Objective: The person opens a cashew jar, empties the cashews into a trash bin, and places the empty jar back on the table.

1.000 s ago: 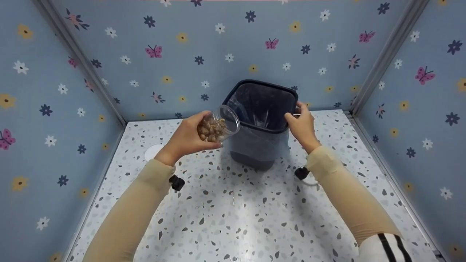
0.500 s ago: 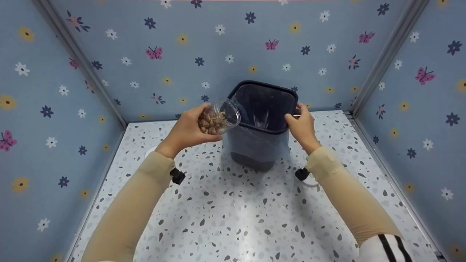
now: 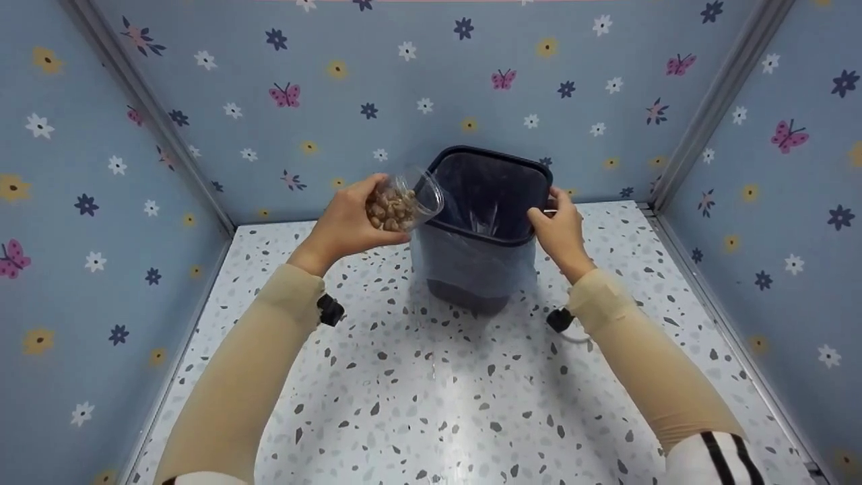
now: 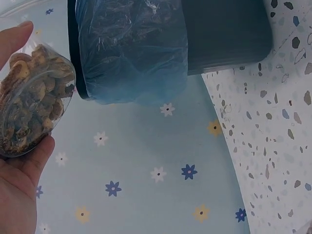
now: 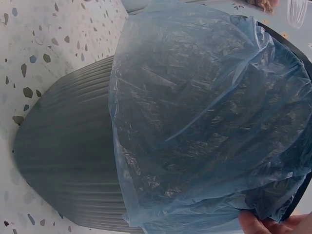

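Near the back edge of the surface [image 3: 404, 404] stands the bin [image 3: 468, 298], its liner [image 3: 475, 263] folded down over the rim. The left hand [image 3: 347, 219] grasps the jar [image 3: 423, 215], tipped with its mouth at the bin's left rim; brown bits [image 3: 389, 214] lie inside. Whether jar and rim touch is hard to tell. The right hand [image 3: 561, 230] grips the bin's right rim. The jar looks light, stiff and slick, best held round its closed end; the bin should be light too, steadied by its rim rather than the soft liner.
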### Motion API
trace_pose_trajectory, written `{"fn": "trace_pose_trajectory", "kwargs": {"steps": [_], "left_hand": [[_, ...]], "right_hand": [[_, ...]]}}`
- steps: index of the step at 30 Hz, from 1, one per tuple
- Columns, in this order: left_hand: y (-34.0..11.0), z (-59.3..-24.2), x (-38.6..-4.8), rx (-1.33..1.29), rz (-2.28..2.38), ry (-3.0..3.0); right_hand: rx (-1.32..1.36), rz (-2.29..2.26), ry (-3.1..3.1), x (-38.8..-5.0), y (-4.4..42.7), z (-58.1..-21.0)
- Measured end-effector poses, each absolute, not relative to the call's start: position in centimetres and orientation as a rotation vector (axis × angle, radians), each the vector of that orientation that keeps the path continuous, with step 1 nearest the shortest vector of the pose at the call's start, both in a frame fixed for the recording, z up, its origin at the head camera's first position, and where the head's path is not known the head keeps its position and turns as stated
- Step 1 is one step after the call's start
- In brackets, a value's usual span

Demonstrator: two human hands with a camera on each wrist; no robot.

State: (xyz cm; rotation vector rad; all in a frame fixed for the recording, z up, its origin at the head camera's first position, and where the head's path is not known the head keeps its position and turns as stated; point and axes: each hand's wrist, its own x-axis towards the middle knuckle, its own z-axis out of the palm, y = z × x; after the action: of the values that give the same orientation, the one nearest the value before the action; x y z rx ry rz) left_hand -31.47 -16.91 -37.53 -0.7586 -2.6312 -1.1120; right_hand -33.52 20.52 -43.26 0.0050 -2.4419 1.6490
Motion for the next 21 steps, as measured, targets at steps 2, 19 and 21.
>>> {"fn": "trace_pose_trajectory", "kwargs": {"steps": [2,19,21], "left_hand": [[-16.9,-37.3,-31.7,-0.748,-1.108,-2.629],[-15.7,-36.2,-32.9,-0.692,-1.044,-2.661],[-15.5,-36.1,-33.0,-0.680,-1.020,-2.672]], "right_hand": [[0.008,1.645,-2.444,-33.5,20.5,-43.2],[0.004,1.655,-2.444,-33.6,20.6,-43.2],[0.003,1.654,-2.443,-33.6,20.6,-43.1]]}}
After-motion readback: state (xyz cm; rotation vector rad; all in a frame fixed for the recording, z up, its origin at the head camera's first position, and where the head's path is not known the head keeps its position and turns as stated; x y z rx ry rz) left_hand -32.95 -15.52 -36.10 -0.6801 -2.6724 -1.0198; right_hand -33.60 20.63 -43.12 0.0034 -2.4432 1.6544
